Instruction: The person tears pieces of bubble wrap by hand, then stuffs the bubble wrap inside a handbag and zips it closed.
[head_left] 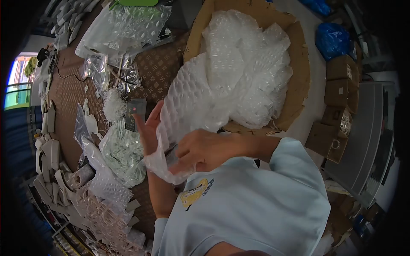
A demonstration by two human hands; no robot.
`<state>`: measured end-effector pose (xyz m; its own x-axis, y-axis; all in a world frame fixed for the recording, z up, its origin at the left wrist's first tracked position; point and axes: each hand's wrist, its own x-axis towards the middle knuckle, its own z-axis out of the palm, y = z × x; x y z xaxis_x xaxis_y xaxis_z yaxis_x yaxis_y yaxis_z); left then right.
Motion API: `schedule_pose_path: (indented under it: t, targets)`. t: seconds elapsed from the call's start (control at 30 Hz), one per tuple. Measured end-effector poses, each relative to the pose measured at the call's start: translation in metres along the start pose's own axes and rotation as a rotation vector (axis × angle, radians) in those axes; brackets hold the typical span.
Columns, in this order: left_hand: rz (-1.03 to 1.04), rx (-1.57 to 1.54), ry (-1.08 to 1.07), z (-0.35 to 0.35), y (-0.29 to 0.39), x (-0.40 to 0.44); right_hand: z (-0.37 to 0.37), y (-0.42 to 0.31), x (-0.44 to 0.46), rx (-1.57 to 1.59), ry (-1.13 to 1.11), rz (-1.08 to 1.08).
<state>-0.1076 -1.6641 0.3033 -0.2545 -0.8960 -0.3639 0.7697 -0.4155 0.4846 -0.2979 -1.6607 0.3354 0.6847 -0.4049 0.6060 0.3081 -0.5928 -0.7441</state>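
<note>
The left hand [149, 131] is spread open by the wrap [188, 94] while the right hand [200, 147] grips its end, so a soft, even pull should keep it smooth.

I see a carton [300, 64] at the right edge of the table [68, 96], bubble wrap [252, 77] heaped in it, one stretch lying over its left side to the person's left hand [150, 133] and right hand [204, 149]. Plastic bags [124, 32] lie toward the table's far edge, parts [51, 155] along its left edge. Smaller boxes [336, 90] stand right of the carton, a sack [331, 40] beyond them.
</note>
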Motion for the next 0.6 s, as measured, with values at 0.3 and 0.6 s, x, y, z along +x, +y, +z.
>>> schedule_pose_path:
  t: [0.3,0.6]
  targets:
    - [-0.081,0.971,0.043,0.008,-0.016,-0.057,0.067,0.012,-0.019,0.07,-0.563,0.242]
    - [0.116,0.907,0.405,-0.017,0.028,-0.114,-0.037,0.041,0.025,-0.106,-0.146,0.528]
